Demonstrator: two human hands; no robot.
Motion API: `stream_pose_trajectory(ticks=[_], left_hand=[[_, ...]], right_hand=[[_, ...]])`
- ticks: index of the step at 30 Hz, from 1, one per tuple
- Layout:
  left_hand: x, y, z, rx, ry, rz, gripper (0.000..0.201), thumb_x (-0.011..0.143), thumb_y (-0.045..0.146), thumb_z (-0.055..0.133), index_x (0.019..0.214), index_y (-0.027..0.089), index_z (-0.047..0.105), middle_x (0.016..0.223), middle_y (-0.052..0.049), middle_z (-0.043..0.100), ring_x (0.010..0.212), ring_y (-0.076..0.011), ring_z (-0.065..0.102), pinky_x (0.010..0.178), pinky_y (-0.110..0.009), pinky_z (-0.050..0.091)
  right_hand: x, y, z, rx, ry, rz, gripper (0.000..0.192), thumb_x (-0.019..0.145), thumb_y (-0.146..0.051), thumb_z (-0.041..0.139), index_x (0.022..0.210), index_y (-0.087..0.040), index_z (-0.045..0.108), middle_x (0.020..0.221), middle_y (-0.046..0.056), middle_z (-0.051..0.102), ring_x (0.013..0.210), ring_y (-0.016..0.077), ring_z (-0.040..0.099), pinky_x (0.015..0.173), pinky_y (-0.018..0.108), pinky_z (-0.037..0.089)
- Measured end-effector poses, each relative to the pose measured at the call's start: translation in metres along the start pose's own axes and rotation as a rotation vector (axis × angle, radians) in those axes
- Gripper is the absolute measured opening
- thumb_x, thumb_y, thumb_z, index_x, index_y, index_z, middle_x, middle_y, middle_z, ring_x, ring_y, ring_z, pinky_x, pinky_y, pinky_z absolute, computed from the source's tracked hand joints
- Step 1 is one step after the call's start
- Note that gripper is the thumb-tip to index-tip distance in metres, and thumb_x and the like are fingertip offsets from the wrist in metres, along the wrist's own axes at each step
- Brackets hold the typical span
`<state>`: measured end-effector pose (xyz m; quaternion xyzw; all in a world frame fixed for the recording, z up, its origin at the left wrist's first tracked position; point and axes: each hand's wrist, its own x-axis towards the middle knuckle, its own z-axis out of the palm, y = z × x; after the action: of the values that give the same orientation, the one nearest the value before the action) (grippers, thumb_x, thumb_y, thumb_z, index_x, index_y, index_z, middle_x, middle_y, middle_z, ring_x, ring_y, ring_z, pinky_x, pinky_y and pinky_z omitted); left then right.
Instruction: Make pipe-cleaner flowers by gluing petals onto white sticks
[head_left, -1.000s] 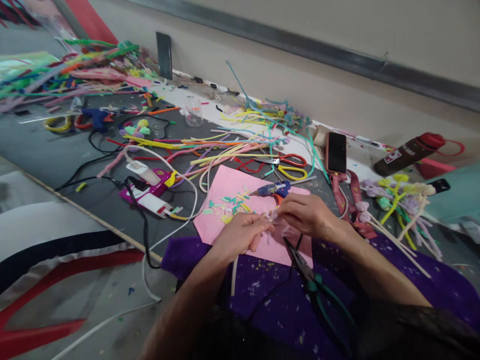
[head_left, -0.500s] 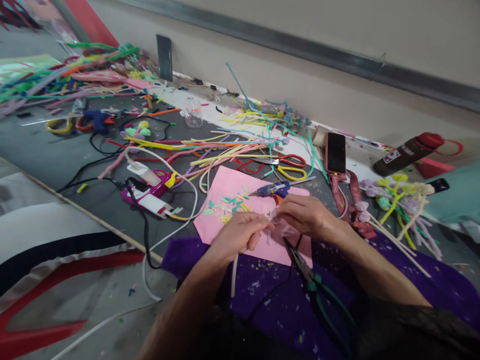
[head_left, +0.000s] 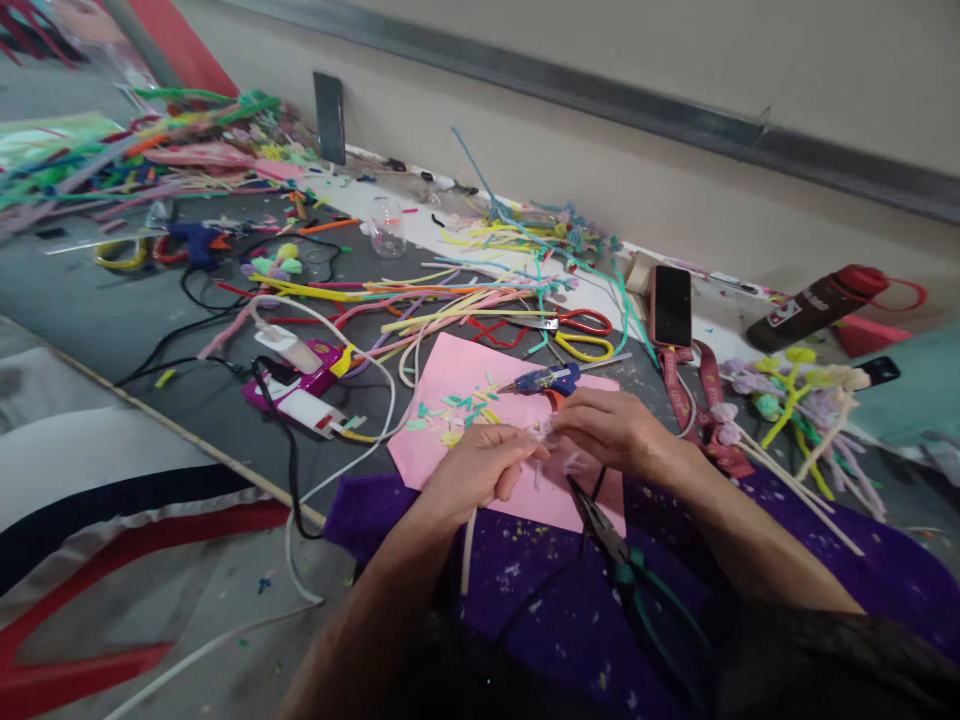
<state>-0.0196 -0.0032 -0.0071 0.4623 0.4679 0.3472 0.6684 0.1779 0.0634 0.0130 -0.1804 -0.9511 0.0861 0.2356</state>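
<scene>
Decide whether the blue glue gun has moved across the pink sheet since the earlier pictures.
No. The blue glue gun lies at the same spot on the pink sheet's far edge, beside the scissors.

head view: worn on the person's head | faces forward and down, tilted | close above left hand (head_left: 480, 470) and right hand (head_left: 611, 430) meeting low-centre | wall beyond them | single view, nothing shared

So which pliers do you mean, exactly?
Start at the pink sheet in front of the person. Just off its near right corner, on the purple cloth below the right hand, lie the pliers: dark jaws, green handles, unlike the red-and-yellow scissors beyond.
</scene>
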Motion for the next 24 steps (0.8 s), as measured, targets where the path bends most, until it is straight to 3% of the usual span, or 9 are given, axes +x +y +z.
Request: stream_pose_trajectory(ticks=[7,11,14,19,24], left_hand=[[0.0,-0.002,0.0,-0.148,0.062,-0.022,0.028,0.079,0.041,0.052,0.079,0.015,0.063,0.038,0.006,0.047,0.026,-0.0036,0.029,0.03,-0.018,0.014],[-0.001,0.0,0.0,-0.229,0.153,0.021,0.024,0.076,0.038,0.056,0.079,0.015,0.063,0.05,0.004,0.055,0.032,-0.0039,0.041,0.032,-0.016,0.023],[-0.002,0.002,-0.001,-0.292,0.174,0.04,0.023,0.072,0.035,0.061,0.078,0.014,0.066,0.054,0.001,0.059,0.037,-0.0045,0.046,0.035,-0.016,0.028],[0.001,-0.003,-0.002,-0.384,0.235,0.017,0.02,0.063,0.029,0.071,0.073,0.012,0.068,0.056,-0.002,0.063,0.041,-0.005,0.048,0.039,-0.016,0.03],[0.004,-0.007,-0.004,-0.38,0.274,-0.039,0.026,0.056,0.031,0.075,0.069,0.01,0.067,0.049,0.001,0.057,0.033,-0.0015,0.035,0.033,-0.016,0.018]], right_hand=[[0.001,-0.002,-0.013,0.061,0.178,0.101,0.027,0.082,-0.017,0.055,0.109,-0.017,0.057,0.098,0.011,0.063,0.087,0.0171,0.06,0.068,0.026,0.048],[0.004,-0.01,-0.014,0.211,0.301,0.222,0.016,0.081,-0.017,0.057,0.096,-0.018,0.063,0.083,0.006,0.065,0.071,0.0147,0.06,0.061,0.025,0.046],[0.007,-0.016,-0.009,0.336,0.296,0.325,0.008,0.08,-0.02,0.058,0.084,-0.018,0.065,0.07,0.003,0.064,0.062,0.0129,0.058,0.055,0.024,0.043],[0.01,-0.022,-0.002,0.526,0.255,0.427,0.008,0.08,-0.02,0.058,0.08,-0.016,0.066,0.066,0.001,0.06,0.057,0.01,0.054,0.051,0.021,0.041],[0.01,-0.025,-0.001,0.639,0.255,0.49,0.009,0.08,-0.021,0.058,0.077,-0.016,0.065,0.065,0.001,0.06,0.055,0.0093,0.053,0.05,0.02,0.04]])
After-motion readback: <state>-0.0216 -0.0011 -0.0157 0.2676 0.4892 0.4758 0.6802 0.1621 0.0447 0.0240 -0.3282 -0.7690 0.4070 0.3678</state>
